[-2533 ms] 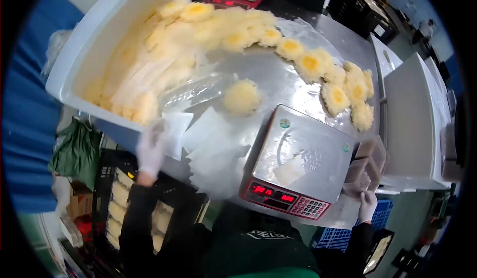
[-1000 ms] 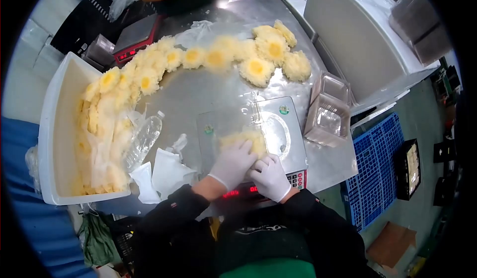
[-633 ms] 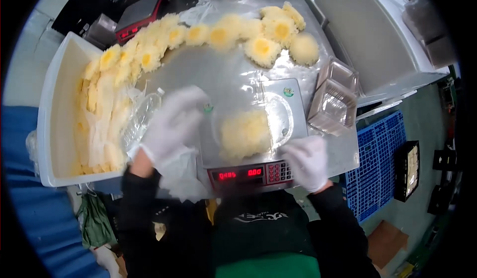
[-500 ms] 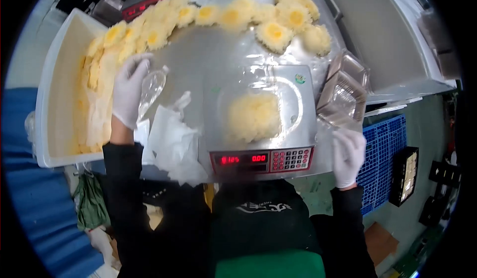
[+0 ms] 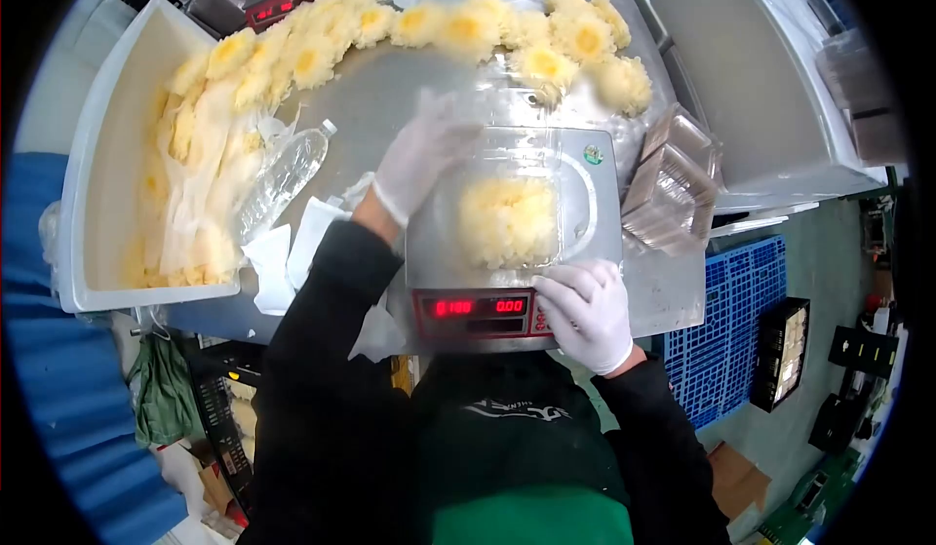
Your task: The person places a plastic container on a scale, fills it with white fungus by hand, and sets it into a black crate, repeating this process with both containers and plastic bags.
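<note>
A clump of pale yellow snow fungus (image 5: 507, 221) sits in a clear plastic clamshell box on the weighing scale (image 5: 429, 260). The box's clear lid (image 5: 534, 106) stands opened out toward the far side. My white-gloved right hand (image 5: 590, 313) is over the keypad, its bent fingers and thumb pinched at the box's near right corner. My gloved left hand (image 5: 424, 160), smeared by motion, reaches over the scale's far left corner, its fingers pointing toward the lid. The scale's red display (image 5: 478, 307) is lit.
More snow fungus heads (image 5: 336, 33) line the table's far side. At the left stands a white tub (image 5: 93, 223) of fungus, beside a clear plastic bottle (image 5: 288, 176) and white tissue (image 5: 278, 277). Nested clear boxes (image 5: 671, 194) lie right of the scale; a large pale bin (image 5: 751, 77) stands beyond.
My left hand has swung right from beside the bottle to the scale. My right hand has moved left from the table's right edge to the box's near corner. The lit reading differs.
</note>
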`<state>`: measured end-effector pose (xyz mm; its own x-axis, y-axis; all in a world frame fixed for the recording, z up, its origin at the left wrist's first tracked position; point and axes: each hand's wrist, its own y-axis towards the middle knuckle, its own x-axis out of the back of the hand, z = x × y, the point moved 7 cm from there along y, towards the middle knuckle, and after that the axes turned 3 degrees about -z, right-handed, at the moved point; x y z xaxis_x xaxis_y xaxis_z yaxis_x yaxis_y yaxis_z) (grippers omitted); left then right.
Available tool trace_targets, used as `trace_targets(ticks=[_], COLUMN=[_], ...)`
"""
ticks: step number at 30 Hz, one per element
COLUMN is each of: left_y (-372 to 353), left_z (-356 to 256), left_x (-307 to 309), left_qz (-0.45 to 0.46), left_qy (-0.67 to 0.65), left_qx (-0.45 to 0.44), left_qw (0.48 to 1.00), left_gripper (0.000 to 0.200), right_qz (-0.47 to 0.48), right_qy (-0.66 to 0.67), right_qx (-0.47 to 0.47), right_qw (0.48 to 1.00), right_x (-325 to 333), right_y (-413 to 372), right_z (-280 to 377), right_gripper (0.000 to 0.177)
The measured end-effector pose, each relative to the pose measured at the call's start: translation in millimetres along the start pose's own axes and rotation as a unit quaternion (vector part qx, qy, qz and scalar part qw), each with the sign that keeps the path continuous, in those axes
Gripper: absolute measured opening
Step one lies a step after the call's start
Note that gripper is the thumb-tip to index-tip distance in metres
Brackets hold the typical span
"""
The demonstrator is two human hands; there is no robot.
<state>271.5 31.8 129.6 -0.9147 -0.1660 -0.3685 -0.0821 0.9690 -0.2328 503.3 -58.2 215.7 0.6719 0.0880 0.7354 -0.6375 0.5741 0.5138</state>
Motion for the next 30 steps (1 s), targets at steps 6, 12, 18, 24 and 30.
trace_targets(ticks=[6,12,18,24,30], left_y=[-116,-131,-132,-206,-433], left_z=[-9,59,48,-4,-2], left_x=[-26,-11,-17,46,137], left_qz=[0.026,-0.117,-0.140,-0.218,-0.513], left_qy=[0.519,0.086,0.064,0.051,-0.068], left_qx=[-0.256,0.159,0.083,-0.043,-0.158], left_qw=[0.815,0.977,0.985,0.974,0.841], left_gripper=[0.036,0.025,0.018,0.023,0.028], right_qz=[-0.088,0.013,-0.017,0.102,-0.087], right_qy=[0.170,0.406,0.462,0.409,0.165], right_qx=[-0.342,-0.501,-0.505,-0.418,-0.375], right_qw=[0.920,0.764,0.729,0.805,0.908], right_x=[5,-67,-55,-46,42], right_y=[-30,-58,-38,-1,-32], right_z=[-56,-89,-82,-31,-158], right_gripper=[0.032,0.026,0.017,0.027,0.029])
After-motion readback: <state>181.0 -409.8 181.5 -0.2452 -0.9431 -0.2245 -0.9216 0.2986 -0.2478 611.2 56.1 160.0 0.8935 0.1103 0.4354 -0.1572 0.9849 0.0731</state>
